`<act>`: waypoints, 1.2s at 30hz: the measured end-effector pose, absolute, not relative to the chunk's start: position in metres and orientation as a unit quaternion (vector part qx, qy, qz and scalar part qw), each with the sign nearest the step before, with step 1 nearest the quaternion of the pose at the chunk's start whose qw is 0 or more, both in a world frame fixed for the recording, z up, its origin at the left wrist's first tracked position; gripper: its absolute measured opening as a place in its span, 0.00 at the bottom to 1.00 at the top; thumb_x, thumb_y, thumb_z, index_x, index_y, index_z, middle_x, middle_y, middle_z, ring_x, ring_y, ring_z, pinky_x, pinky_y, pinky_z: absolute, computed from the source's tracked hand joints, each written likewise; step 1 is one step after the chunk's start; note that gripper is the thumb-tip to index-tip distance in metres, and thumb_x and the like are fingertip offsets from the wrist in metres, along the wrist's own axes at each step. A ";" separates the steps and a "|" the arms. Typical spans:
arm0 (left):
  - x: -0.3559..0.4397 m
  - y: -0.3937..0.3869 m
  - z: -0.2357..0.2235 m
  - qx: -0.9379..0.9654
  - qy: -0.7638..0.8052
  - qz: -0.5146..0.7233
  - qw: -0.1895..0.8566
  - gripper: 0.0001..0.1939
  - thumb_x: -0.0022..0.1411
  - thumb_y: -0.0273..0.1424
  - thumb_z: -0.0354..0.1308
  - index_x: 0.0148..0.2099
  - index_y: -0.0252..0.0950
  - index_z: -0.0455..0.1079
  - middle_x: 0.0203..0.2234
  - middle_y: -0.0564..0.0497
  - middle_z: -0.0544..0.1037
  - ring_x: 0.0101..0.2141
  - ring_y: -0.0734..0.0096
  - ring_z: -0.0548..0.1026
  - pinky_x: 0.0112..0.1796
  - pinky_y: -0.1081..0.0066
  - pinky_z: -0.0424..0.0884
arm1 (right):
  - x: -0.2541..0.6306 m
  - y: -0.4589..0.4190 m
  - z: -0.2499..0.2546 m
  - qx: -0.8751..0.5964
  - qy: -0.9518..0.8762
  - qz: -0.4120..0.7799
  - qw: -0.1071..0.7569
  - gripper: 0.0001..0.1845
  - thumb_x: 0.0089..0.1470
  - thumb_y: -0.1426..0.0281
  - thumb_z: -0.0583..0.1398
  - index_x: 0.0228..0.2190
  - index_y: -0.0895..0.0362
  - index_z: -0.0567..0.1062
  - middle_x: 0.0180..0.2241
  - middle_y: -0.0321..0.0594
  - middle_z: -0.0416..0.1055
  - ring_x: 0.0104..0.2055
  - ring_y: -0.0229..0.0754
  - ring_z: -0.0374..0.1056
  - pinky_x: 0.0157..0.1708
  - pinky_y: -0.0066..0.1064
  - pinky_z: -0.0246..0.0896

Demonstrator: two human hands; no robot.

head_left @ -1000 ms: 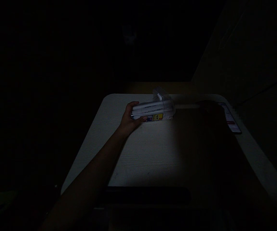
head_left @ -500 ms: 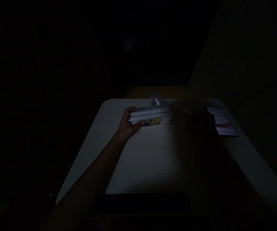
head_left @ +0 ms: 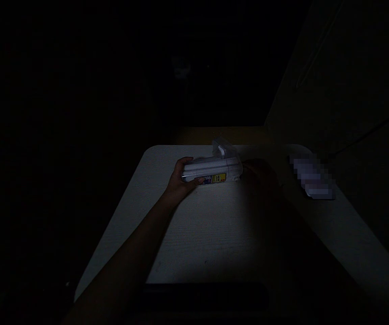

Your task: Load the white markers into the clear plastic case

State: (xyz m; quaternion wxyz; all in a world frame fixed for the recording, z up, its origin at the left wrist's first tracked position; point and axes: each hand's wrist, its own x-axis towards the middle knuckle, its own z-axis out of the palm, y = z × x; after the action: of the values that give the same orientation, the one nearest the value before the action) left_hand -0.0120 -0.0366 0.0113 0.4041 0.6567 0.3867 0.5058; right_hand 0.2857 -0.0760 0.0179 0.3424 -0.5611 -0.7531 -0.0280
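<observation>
The scene is very dark, lit only around the middle of a white table (head_left: 194, 225). My left hand (head_left: 180, 178) grips the left end of a long white lamp-like device (head_left: 212, 168) with a yellow and blue label on its side, lying on the far part of the table. My right hand (head_left: 260, 174) is a dim shape in shadow at the device's right end, close to or touching it. Whether its fingers hold anything cannot be made out.
A flat blurred item (head_left: 311, 180) lies near the table's right edge. A dark bar (head_left: 208, 291) runs along the table's near edge. A wall rises at the right. Everything beyond the table is in darkness.
My right hand has come from the right side of the table in to the device's right end. My left hand has kept its grip on the device. The view has shifted slightly.
</observation>
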 end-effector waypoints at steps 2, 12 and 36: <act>-0.012 -0.038 0.013 0.658 0.394 0.501 0.400 0.38 0.45 0.45 0.78 0.55 0.44 0.65 0.45 0.51 0.75 0.42 0.66 0.74 0.42 0.69 0.73 | 0.275 -0.078 0.019 -0.551 -0.750 -0.007 0.367 0.25 0.69 0.63 0.48 0.50 0.56 0.81 0.50 0.51 0.79 0.54 0.50 0.73 0.56 0.46 0.70; -0.012 -0.038 0.015 0.645 0.390 0.498 0.429 0.41 0.42 0.43 0.79 0.56 0.44 0.65 0.45 0.51 0.75 0.43 0.66 0.74 0.43 0.68 0.73 | 0.269 -0.080 0.030 -0.563 -0.722 0.079 0.394 0.19 0.62 0.65 0.53 0.44 0.56 0.81 0.45 0.50 0.79 0.50 0.51 0.74 0.53 0.46 0.70; -0.012 -0.038 0.011 0.643 0.406 0.496 0.420 0.40 0.44 0.43 0.78 0.56 0.44 0.66 0.47 0.51 0.75 0.46 0.64 0.74 0.47 0.66 0.72 | 0.294 -0.090 0.058 -0.585 -0.739 0.062 0.328 0.20 0.62 0.63 0.55 0.43 0.57 0.84 0.46 0.48 0.82 0.50 0.51 0.77 0.54 0.46 0.73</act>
State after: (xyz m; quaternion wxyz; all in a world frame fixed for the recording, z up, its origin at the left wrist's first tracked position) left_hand -0.0122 -0.0377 0.0111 0.4197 0.6427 0.4057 0.4961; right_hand 0.2942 -0.0902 0.0582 0.3284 -0.5851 -0.7389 0.0619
